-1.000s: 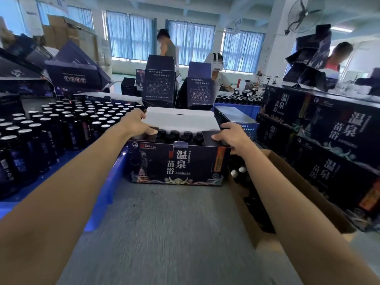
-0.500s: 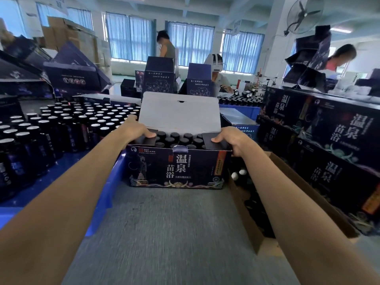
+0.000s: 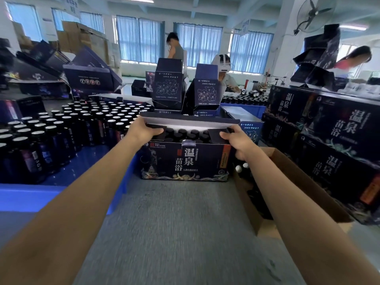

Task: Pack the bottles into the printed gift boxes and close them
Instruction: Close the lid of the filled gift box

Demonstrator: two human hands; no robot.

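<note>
Left hand (image 3: 144,131) grips the left end flap of a dark navy printed cardboard gift box (image 3: 185,161) on the grey table (image 3: 174,223). Big white Chinese characters and pale ornament cover its front; black-capped bottles (image 3: 183,133) fill it beneath a forward-tilted white-lined lid (image 3: 191,125). Right hand (image 3: 236,140) grips the right flap.

Near centre, the grey desk (image 3: 185,233) gives an open lane up to the gift box (image 3: 185,161), which blocks its far end. Left side walled by a blue tray (image 3: 51,194) packed with upright bottles (image 3: 61,130). Right side hemmed by a brown carton (image 3: 308,187) and stacked printed boxes (image 3: 333,128). The lid (image 3: 191,124) overhangs the box top, leaving a narrow gap.
</note>
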